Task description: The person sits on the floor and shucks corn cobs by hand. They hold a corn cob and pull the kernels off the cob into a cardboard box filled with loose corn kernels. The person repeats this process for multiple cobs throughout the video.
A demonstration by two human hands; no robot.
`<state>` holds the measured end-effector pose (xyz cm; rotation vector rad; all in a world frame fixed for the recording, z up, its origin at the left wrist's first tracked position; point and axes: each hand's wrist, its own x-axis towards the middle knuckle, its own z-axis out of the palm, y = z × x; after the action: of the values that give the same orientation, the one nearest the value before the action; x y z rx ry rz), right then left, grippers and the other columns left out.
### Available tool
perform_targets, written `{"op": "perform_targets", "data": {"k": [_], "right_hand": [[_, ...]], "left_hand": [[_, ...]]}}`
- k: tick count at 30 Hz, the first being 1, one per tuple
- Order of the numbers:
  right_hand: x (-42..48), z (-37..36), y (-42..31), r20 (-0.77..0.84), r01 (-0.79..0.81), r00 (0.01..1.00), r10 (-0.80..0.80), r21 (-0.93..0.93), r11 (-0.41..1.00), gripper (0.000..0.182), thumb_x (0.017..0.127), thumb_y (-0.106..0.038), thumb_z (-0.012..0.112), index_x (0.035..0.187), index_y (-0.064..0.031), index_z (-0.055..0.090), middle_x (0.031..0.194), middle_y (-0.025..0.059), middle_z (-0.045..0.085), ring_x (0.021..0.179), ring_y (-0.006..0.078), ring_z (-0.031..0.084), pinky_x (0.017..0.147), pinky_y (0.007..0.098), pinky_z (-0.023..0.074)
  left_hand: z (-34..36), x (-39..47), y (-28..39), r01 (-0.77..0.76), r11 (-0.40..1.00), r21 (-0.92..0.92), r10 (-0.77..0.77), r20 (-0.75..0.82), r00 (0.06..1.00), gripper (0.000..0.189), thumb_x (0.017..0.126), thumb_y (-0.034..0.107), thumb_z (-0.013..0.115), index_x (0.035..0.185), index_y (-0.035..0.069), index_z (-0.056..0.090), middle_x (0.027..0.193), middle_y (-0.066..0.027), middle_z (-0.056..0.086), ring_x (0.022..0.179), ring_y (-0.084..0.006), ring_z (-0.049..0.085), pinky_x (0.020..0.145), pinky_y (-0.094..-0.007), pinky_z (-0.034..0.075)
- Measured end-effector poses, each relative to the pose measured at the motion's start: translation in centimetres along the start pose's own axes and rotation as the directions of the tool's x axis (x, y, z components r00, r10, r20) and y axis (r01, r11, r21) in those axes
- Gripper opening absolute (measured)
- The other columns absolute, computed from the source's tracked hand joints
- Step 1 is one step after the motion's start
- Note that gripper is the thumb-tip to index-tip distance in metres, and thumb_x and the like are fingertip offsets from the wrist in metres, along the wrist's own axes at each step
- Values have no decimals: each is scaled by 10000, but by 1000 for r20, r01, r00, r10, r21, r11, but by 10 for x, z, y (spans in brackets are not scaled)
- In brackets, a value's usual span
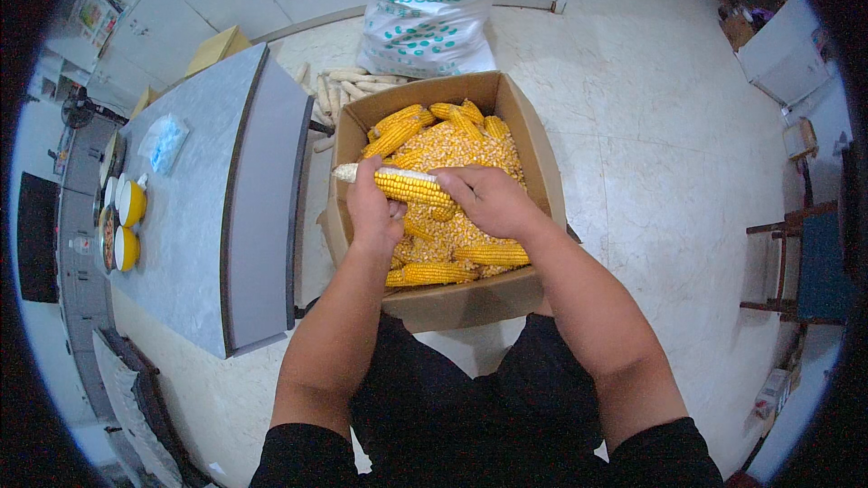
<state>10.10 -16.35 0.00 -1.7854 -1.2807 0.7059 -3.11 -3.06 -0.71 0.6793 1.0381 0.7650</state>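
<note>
A partly shelled corn cob is held level above the box between both hands. My left hand grips it near its bare whitish tip. At the cob's other end, my right hand holds it, the thumb lying against the kernels. A pale strip without kernels runs along the upper side. Below is a cardboard box holding loose yellow kernels. Whole corn ears lie along its far side, and another ear rests on the kernels at the near side.
Stripped cobs are piled on the floor behind the box, beside a white woven sack bearing green print. To the left stands a grey table with yellow cups and a plastic packet. A chair is at the right.
</note>
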Motion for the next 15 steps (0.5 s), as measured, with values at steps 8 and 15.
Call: {"op": "perform_targets", "data": {"k": [8, 15], "right_hand": [[7, 2, -8, 56, -217, 973, 223, -105, 971, 449, 1015, -449, 452, 1140, -94, 697, 1040, 213, 693, 964, 403, 659, 865, 477, 514], [3, 9, -3, 26, -5, 1000, 7, -62, 998, 456, 1015, -468, 438, 1200, -128, 680, 1080, 195, 692, 1000, 393, 653, 874, 475, 517]], "left_hand": [[-2, -4, -3, -40, 997, 71, 39, 12, 999, 216, 920, 311, 600, 914, 97, 568, 697, -5, 566, 478, -102, 489, 364, -260, 287], [-1, -3, -7, -79, 995, 58, 81, -35, 996, 260, 903, 294, 634, 883, 44, 566, 702, -28, 551, 543, -147, 554, 417, -295, 369]]}}
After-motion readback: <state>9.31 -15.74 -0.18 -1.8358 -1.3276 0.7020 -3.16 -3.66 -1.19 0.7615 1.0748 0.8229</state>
